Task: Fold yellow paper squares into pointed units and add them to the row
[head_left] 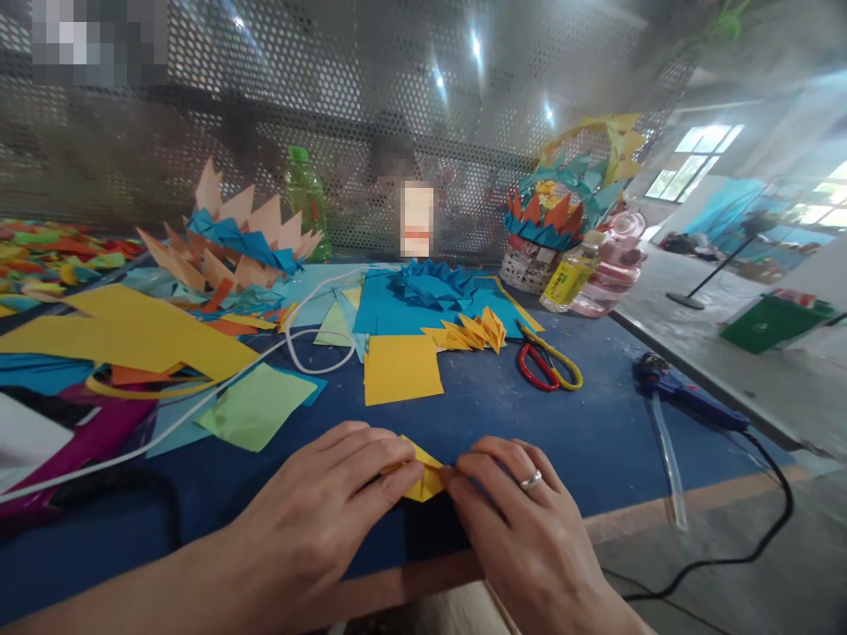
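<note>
Between my two hands, just above the blue table's front edge, is a small folded piece of yellow paper point(427, 483). My left hand point(324, 494) is closed on its left part, fingers over the top. My right hand point(513, 498), with a ring on one finger, pinches the paper's right corner. Beyond them lies a stack of yellow paper squares point(402, 370). A row of folded yellow paper points point(473, 332) sits behind it, beside scissors point(548, 362) with red and yellow handles. Farther back, a ring of folded blue paper point(437, 284) rests on blue sheets point(377, 304).
A glue gun point(694, 399) lies at the table's right edge, its cord hanging down. To the left are yellow sheets point(152, 331), a light green sheet point(261, 406) and a white cable point(198, 407). Paper crowns point(231, 242), bottles point(573, 273) and a perforated metal screen point(344, 115) stand behind.
</note>
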`<state>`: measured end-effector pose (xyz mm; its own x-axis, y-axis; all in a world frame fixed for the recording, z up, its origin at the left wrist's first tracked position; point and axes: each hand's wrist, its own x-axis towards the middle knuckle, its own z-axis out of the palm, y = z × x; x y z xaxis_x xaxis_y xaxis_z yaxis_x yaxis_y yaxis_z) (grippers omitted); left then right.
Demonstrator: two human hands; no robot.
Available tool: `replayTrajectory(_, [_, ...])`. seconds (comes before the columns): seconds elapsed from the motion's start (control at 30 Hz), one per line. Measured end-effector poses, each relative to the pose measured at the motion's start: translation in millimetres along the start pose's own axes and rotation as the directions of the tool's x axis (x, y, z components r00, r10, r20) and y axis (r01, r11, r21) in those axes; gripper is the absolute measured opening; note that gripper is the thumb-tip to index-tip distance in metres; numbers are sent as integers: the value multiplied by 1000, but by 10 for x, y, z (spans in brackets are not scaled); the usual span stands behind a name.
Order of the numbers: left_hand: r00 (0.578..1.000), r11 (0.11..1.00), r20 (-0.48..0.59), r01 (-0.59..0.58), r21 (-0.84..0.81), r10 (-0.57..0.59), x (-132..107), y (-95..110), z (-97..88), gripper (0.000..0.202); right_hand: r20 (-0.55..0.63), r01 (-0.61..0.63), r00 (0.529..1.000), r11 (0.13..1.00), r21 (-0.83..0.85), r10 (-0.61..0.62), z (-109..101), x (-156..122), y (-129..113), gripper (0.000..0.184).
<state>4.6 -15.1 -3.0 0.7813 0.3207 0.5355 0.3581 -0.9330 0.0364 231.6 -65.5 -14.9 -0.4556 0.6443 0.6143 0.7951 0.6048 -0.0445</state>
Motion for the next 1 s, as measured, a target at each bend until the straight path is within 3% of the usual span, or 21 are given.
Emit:
replayTrajectory(0.07, [999,999,-27,38,17,-38,20,63,-17,27,49,5,999,999,33,-7,1,-2,-2,30])
replayTrajectory(0.17, [999,1000,-39,6,-17,-7,77,150,-53,17,99,-5,995,996,87,-4,-6,-4,1,32])
replayTrajectory(0.27, [999,996,-24,40,-83,-42,139,167,-89,12,124,-77,991,981,177,55,-11,-3,30,25])
replayTrajectory(0.4, [992,976,-13,118,-183,-122,188,137,-133,29,149,-226,972,887,403,180,7,17,108,8])
replayTrajectory(0.5, [982,955,0,183,-232,-188,172,125,-120,23,145,-268,963,838,476,226,25,42,149,8])
replayTrajectory(0.7, [954,904,154,292,-312,-255,156,117,-57,23,209,-313,948,826,468,241,21,68,173,14])
replayTrajectory(0.83, [979,955,103,196,-225,-176,168,123,-75,22,194,-311,949,821,479,247,29,57,178,16])
replayTrajectory(1.0, [989,979,33,145,-142,-141,158,131,-80,21,169,-291,956,838,462,238,36,48,161,5])
